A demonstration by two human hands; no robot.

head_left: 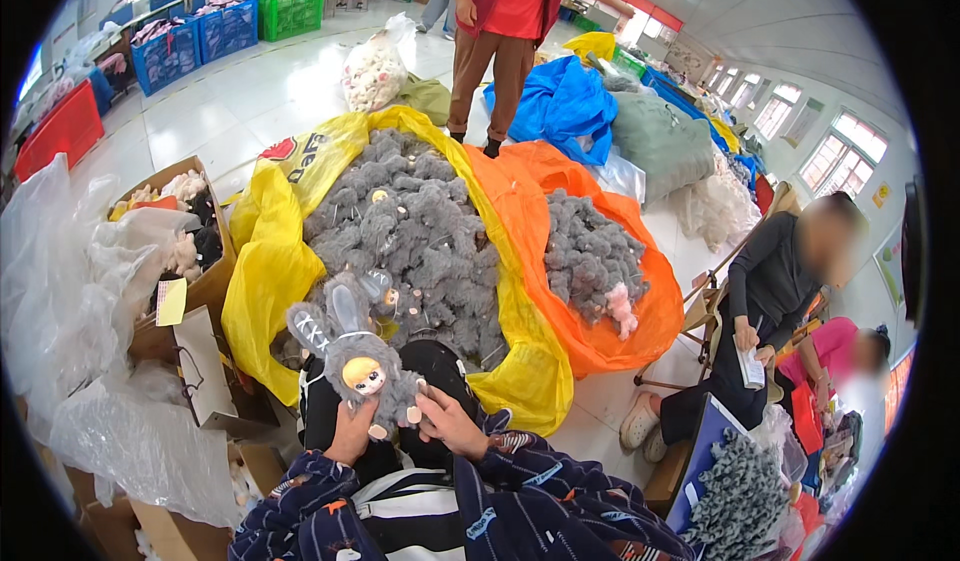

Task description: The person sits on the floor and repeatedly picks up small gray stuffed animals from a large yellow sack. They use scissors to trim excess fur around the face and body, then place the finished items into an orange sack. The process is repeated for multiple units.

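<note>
Over my lap I hold a grey plush rabbit-eared doll [396, 389] with long ears, blond hair and a small doll face. My left hand [352, 431] grips its lower body on the left side. My right hand [450, 423] pinches it at the lower right, near a pale paw. Just beyond my knees, a yellow sack [268, 296] stands open, heaped with grey plush dolls [405, 216]. Beside it, an orange sack [590, 353] contains more grey plush pieces [590, 251], with a pink plush toy [621, 311] on top.
Cardboard boxes [215, 271] and clear plastic bags [60, 291] crowd my left. A person [505, 31] stands beyond the sacks; another sits [770, 271] at the right. A blue board with a grey fluffy pile [740, 486] lies at the lower right. Blue crates [228, 33] line the far left.
</note>
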